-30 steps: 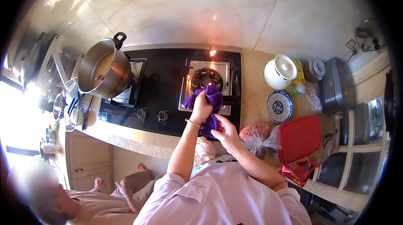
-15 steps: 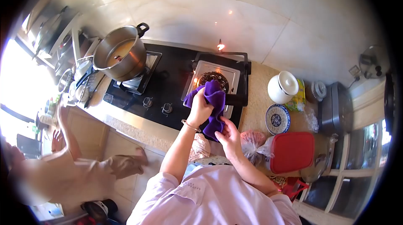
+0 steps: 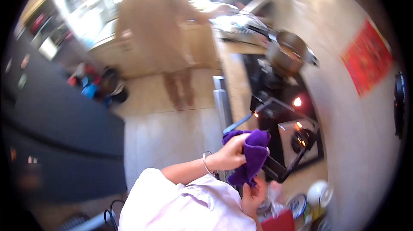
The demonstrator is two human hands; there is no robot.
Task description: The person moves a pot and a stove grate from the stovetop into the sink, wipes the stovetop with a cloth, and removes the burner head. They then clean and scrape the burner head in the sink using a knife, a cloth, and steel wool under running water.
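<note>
Purple cloth (image 3: 251, 155) is bunched in the left hand (image 3: 230, 155) beside the stove (image 3: 297, 134) — its lower end is pinched by the right hand (image 3: 254, 196), just below.

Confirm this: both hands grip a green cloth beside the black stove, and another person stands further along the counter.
Wrong on the colour. The head view shows the cloth is purple, not green. The rest holds: the left hand and right hand grip it beside the black stove, and another person stands further along the counter.
</note>
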